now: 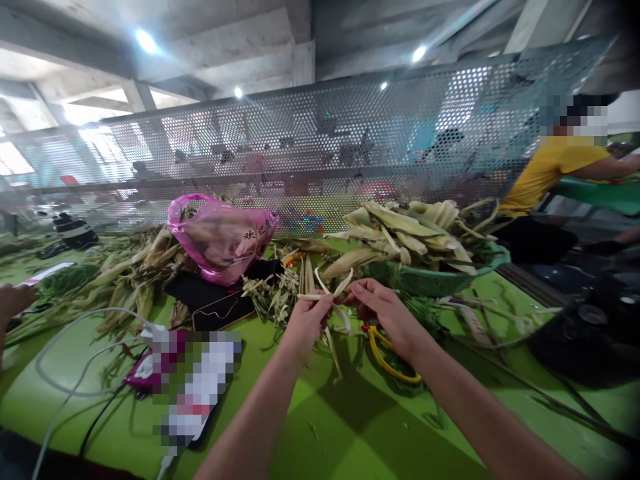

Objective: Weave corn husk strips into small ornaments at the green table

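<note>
Pale corn husk strips [327,288] cross each other in the middle of the head view, with several ends sticking out and hanging down. My left hand [309,321] pinches them between thumb and fingers. Just to the right, my right hand [383,305] has its fingers closed at the strips' right side; its fingertips are partly hidden. Below my right hand lies a yellow loop-shaped handle [393,360] with a red part. Left of my hands lies a heap of small pale braided husk pieces [274,293].
A green basin [435,279] piled with corn husks [407,230] stands behind right. A pink plastic bag [220,237], dried husks [127,277], a power strip [155,363] with cables and a phone [205,387] lie left. Another person's hand [15,303] shows at the left edge; a person in yellow [545,167] sits right.
</note>
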A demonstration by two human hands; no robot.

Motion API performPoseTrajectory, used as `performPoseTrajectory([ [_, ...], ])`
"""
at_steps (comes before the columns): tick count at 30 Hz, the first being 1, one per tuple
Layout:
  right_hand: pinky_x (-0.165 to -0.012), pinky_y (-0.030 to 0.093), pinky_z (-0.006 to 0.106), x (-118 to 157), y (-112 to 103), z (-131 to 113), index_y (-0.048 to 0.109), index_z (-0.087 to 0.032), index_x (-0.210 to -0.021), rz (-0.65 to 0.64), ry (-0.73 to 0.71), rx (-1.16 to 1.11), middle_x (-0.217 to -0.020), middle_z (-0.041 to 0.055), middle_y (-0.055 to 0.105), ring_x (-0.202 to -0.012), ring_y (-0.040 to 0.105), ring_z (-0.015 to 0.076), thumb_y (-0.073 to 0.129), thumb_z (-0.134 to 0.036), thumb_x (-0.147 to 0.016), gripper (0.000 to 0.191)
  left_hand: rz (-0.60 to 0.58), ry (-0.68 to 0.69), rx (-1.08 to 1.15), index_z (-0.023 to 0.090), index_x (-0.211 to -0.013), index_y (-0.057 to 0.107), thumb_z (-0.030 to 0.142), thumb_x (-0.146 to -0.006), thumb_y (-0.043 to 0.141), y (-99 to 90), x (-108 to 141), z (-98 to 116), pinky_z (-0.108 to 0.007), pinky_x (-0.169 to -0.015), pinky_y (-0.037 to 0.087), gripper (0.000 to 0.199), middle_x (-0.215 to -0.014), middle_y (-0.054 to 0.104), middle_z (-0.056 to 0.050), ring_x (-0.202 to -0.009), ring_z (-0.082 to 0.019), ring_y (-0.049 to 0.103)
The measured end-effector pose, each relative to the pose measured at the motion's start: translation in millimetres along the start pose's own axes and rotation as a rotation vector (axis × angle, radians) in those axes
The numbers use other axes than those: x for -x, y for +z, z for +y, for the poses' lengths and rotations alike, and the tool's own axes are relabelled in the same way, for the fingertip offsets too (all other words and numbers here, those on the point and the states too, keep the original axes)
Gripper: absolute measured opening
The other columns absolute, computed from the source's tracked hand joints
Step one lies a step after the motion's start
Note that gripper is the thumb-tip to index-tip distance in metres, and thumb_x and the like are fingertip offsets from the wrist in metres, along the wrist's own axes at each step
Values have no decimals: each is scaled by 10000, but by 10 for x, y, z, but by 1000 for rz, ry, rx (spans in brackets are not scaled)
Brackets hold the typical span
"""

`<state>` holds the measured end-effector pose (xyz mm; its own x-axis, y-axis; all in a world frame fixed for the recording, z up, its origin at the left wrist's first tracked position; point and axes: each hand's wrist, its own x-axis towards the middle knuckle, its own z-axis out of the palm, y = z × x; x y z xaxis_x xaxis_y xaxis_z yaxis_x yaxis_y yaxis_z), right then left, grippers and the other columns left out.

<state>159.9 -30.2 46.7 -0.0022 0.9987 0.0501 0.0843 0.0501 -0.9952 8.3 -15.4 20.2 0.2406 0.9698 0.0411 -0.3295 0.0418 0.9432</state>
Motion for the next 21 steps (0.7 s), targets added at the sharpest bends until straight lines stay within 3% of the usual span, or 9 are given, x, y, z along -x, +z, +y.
performPoseTrajectory([
  [4,-511,348,236,37,76,0,567,-169,-703,-180,26,56,-659,2,568,-558,449,107,643,-554,-735,393,46,22,39,131,-759,611,469,-705,679,-14,-28,-22,-189,-479,256,348,-584,441,43,-510,-53,352],
  [11,-521,349,247,25,252,149,541,-178,-652,-285,-5,51,-583,-17,536,-546,482,124,666,-540,-706,387,162,8,126,161,-798,570,531,-693,655,-21,-24,-84,-200,-479,287,394,-620,426,42,-536,-86,381],
  [13,-534,359,261,36,234,138,560,-184,-669,-241,-86,204,-602,-6,558,-562,491,139,636,-511,-744,344,179,51,-3,164,-761,558,525,-730,616,-46,-38,-71,-206,-502,294,367,-627,426,34,-562,-96,385],
  [17,-608,400,293,107,158,7,618,-222,-923,39,-347,546,-830,47,624,-693,538,186,602,-404,-810,214,124,219,-443,176,-664,540,388,-821,534,-84,-48,-67,-222,-574,298,264,-615,457,18,-597,-114,380],
  [19,-633,425,293,154,156,-66,589,-249,-1075,46,-436,580,-931,62,613,-761,557,197,590,-331,-826,262,77,258,-564,186,-662,558,288,-807,551,-71,-30,-99,-235,-594,295,177,-634,497,7,-597,-121,380],
  [21,-676,443,294,192,181,-111,585,-269,-1112,-27,-510,604,-963,59,601,-816,567,201,578,-261,-830,282,57,265,-582,195,-655,584,186,-758,584,-44,-6,-139,-246,-609,289,103,-662,527,-4,-601,-127,378],
])
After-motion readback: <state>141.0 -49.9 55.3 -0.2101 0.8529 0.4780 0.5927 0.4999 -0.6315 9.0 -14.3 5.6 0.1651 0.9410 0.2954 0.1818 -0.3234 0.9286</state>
